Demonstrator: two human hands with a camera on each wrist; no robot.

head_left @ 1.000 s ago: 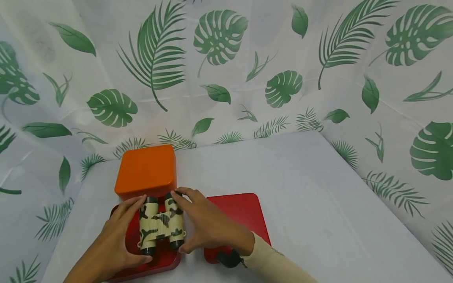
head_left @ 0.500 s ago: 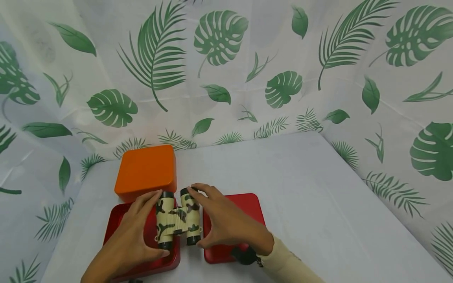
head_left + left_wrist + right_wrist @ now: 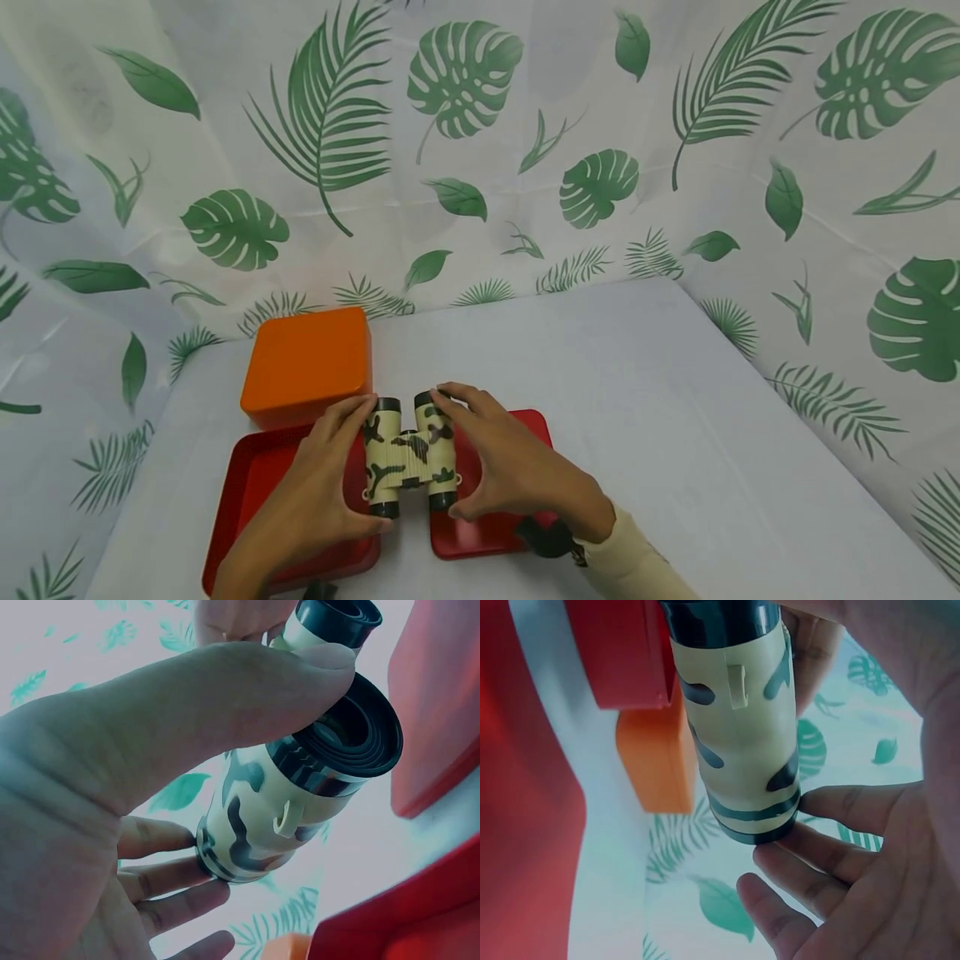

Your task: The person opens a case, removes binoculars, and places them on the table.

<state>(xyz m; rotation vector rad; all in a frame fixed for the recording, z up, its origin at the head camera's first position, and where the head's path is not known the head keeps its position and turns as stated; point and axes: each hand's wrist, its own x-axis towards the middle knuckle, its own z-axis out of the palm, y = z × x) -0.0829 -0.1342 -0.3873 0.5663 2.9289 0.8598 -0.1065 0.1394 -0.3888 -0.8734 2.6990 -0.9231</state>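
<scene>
A pair of camouflage-patterned binoculars point(image 3: 410, 454) with black ends is held up between both hands, over the gap between a red open box and a red lid. My left hand point(image 3: 318, 487) grips the left barrel by its ends, fingertips at the far end and thumb at the near one. My right hand point(image 3: 517, 467) grips the right barrel the same way. In the left wrist view the thumb presses on the black eyepiece point(image 3: 360, 742). In the right wrist view the fingertips touch the lower black rim of the barrel point(image 3: 739, 735).
The red open box point(image 3: 225, 508) lies under my left forearm. Behind it stands an orange box point(image 3: 307, 362). A flat red lid point(image 3: 480, 542) lies under my right hand. The white table point(image 3: 622, 400) meets a leaf-print cloth point(image 3: 510, 258) at the back and sides.
Both hands have carried the binoculars to the right, from above the red box to the gap beside the red lid. The boxes and the lid have stayed in place.
</scene>
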